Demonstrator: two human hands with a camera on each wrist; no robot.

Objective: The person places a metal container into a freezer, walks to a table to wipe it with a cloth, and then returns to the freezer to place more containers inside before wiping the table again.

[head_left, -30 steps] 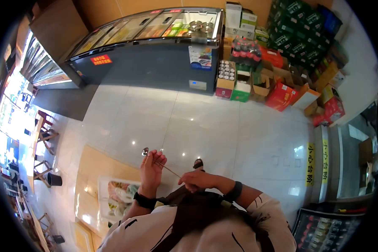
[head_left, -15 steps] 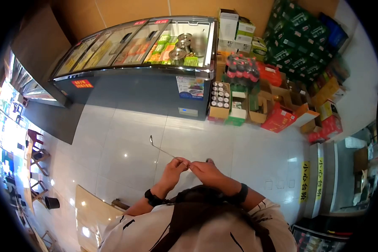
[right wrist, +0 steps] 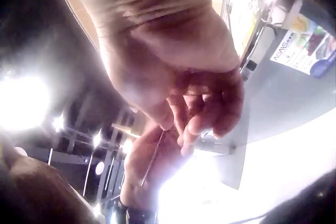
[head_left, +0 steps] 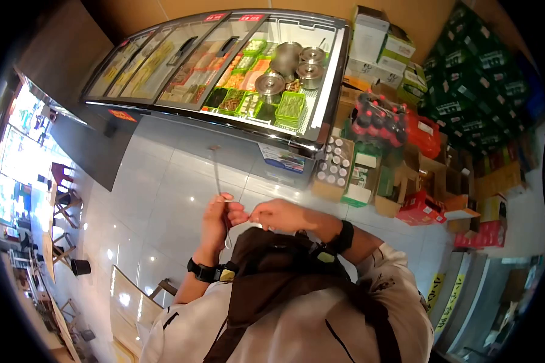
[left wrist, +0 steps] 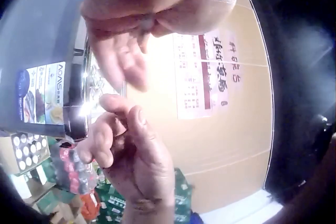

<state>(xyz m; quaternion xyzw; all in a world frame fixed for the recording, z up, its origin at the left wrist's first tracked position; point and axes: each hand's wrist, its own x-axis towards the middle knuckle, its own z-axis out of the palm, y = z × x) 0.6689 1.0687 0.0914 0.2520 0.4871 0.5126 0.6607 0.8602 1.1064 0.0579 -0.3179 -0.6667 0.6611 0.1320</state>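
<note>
A thin, long-handled metal ladle (head_left: 217, 172) stands nearly upright in the head view, its small bowl end blurred at the top. My left hand (head_left: 217, 219) grips the handle, whose shiny lower end shows below the palm. Beside it, my right hand (head_left: 280, 215) has loosely curled fingers, the tips right by the left fingertips. The left wrist view shows the right hand (left wrist: 139, 155) palm side with nothing visible in it. A stretch of the handle (right wrist: 152, 161) crosses the left hand (right wrist: 139, 169) in the right wrist view.
Ahead is a chest freezer (head_left: 181, 130), its right end uncovered over green baskets (head_left: 291, 107) of food and lidded metal pots (head_left: 270, 85). Cartons and packed bottles (head_left: 378, 121) stand on the floor to its right. At lower left lies a light tabletop (head_left: 124, 290).
The freezer has come nearer and its contents show more. The ladle has swung from slanting to nearly upright. My right hand, earlier at the handle's end, is now off it.
</note>
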